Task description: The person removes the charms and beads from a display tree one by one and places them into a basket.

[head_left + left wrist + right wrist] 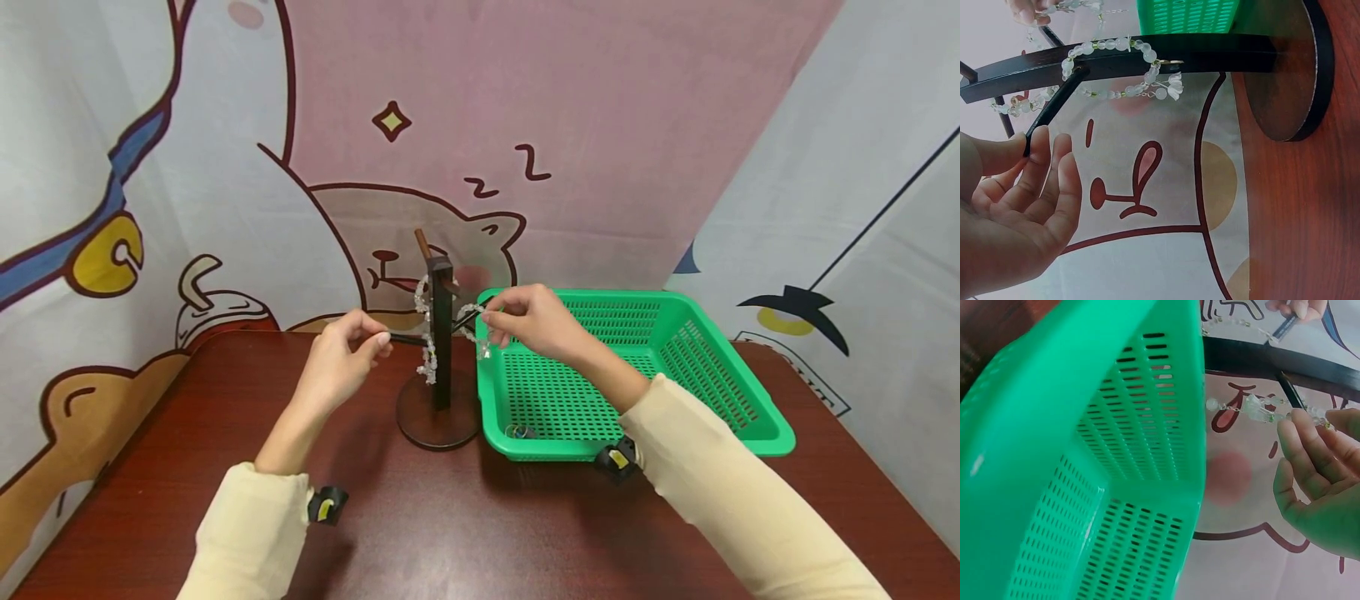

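A dark wooden stand with side pegs rises from a round base. My left hand pinches the tip of the stand's left peg between thumb and forefinger. On that peg hangs a bracelet of clear and pale beads with a white flower charm. Right of the post, my right hand pinches another clear beaded bracelet beside a right-hand peg. Whether this bracelet is looped over the peg I cannot tell. More pale beads hang higher, behind the post.
A green slotted basket stands right of the stand, its left rim close to the base. A small ring-like item lies in its near left corner. The reddish-brown table ends at a printed cloth backdrop.
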Available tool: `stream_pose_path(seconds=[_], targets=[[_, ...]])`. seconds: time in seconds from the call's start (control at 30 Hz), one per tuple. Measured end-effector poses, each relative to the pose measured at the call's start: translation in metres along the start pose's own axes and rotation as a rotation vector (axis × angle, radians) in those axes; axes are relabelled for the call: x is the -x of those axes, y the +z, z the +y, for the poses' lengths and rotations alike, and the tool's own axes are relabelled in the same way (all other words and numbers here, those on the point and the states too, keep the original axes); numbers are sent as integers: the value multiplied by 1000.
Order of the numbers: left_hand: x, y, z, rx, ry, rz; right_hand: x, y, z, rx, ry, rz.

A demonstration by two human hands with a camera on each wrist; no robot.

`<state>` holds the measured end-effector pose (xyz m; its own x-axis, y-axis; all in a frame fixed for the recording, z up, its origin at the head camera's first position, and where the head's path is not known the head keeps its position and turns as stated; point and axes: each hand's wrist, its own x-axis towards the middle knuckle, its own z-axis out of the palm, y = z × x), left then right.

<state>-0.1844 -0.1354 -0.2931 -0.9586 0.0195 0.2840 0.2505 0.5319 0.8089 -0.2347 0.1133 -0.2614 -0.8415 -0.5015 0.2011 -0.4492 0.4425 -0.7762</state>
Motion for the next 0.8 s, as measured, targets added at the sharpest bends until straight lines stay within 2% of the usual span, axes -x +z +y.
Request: stream_pose_path(seconds=[0.27, 0.57, 0.8], targets=[[0, 1, 0, -9, 31, 8, 3, -13, -3, 0, 20, 18], [0, 0, -1, -7, 10, 1, 4, -22, -6, 37, 65, 45], [1, 0, 0, -5, 3, -4, 6, -30, -4, 75, 56, 55]])
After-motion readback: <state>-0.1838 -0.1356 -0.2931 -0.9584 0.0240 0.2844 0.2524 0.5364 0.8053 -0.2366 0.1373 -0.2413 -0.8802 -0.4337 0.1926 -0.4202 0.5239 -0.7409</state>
